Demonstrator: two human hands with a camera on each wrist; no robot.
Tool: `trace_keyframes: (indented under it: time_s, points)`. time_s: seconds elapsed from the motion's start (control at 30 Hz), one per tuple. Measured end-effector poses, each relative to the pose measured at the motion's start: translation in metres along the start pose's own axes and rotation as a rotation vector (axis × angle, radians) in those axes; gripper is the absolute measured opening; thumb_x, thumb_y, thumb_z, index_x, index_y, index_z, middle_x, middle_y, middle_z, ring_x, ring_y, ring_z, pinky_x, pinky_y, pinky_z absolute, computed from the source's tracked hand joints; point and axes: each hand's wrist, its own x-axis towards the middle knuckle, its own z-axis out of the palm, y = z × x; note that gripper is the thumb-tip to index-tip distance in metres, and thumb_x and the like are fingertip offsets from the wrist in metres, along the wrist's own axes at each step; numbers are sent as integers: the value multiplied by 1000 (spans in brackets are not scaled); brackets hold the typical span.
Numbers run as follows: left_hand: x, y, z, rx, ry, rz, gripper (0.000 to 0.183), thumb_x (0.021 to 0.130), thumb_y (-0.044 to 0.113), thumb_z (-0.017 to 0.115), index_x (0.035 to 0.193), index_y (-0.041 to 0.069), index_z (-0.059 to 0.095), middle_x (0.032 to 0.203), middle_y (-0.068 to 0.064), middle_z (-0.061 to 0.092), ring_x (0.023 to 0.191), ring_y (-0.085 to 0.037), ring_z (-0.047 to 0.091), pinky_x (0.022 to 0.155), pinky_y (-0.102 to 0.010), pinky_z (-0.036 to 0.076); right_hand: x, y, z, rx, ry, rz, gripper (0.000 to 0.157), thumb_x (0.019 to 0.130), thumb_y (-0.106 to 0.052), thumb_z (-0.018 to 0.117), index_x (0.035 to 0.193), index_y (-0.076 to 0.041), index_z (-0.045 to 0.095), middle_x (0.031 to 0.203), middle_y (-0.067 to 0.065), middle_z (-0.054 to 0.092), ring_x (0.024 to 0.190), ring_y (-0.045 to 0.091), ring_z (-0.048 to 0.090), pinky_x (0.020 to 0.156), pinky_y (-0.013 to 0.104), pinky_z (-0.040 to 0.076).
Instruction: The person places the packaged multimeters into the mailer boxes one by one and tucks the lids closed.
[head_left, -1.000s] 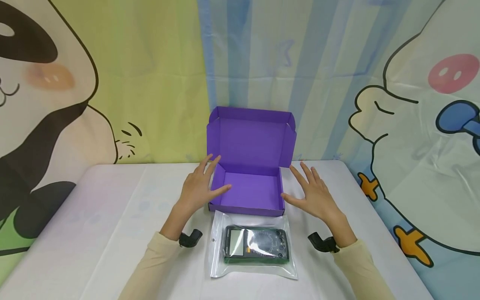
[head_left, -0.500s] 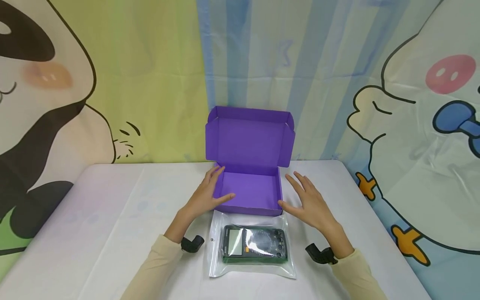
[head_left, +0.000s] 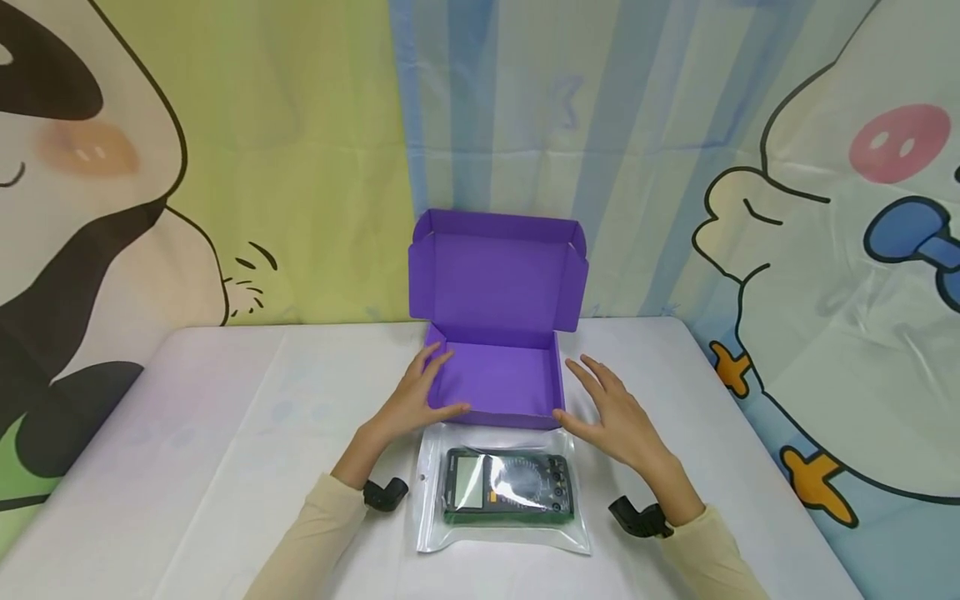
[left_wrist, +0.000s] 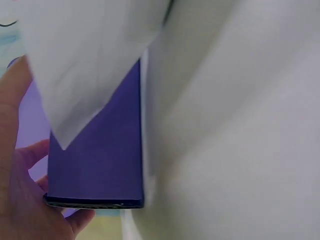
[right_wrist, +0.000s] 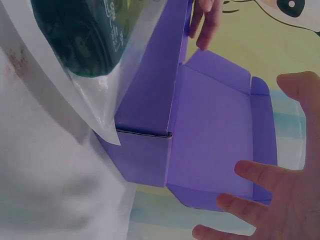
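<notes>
A purple cardboard box [head_left: 498, 379] stands at the middle of the table with its lid [head_left: 497, 279] raised at the back. In front of it lies a dark multimeter [head_left: 510, 487] with a green edge, sealed in a clear plastic bag [head_left: 442, 533]. My left hand [head_left: 416, 400] hovers at the box's left side, fingers spread, thumb over the front left corner. On the other side my right hand [head_left: 611, 417] is held with spread fingers, the thumb tip near the front right corner. Neither hand holds anything. In the right wrist view the bag [right_wrist: 107, 110] lies close against the box front [right_wrist: 150, 75].
A white cloth covers the table [head_left: 247, 450]. Behind it hangs a curtain [head_left: 337, 167] with printed cartoon animals. Each wrist wears a black camera mount, the left mount [head_left: 386, 495] and the right mount [head_left: 639, 518] on either side of the bag.
Both hands have moved down and slightly back toward the person, from beside the lid hinge to the box's front half. Box and bagged multimeter stay in place.
</notes>
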Motion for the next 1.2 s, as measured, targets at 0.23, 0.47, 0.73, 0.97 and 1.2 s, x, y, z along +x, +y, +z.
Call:
trace_keyframes:
  time_s: [0.23,0.47,0.73,0.97,1.2]
  points:
    - [-2,-6,3,-38,-9,-12,100,69,54,75,147,19,25,156,-11,6,144,-32,1,107,-61,24,-5,-2,5,44,9,-11,75,83,-53,60,146,-30,27,152,6,25,131,37,37,86,61,44]
    - [-1,-10,6,-57,-16,-17,98,70,53,75,147,20,25,156,-10,6,144,-29,-6,107,-61,23,-13,-6,13,100,28,-39,68,85,-46,61,144,-26,33,150,2,29,125,33,46,76,52,51]
    - [-1,-10,6,-73,-26,-16,96,72,52,74,147,19,25,156,-10,5,144,-28,-9,108,-61,20,-26,-17,21,144,-6,-92,67,84,-45,63,142,-26,37,150,0,30,123,32,49,76,51,52]
    - [-1,-9,6,-74,-25,-9,94,73,49,74,147,18,26,156,-10,6,143,-32,-9,108,-63,18,-31,-22,28,192,-100,-225,64,85,-43,63,141,-23,40,153,-4,24,137,28,32,91,54,47]
    - [-2,-10,8,-65,-36,-11,93,74,48,74,147,17,26,156,-9,7,144,-30,-11,109,-63,15,-32,-22,40,202,-152,-425,63,85,-39,65,140,-18,41,151,6,27,140,28,25,95,51,46]
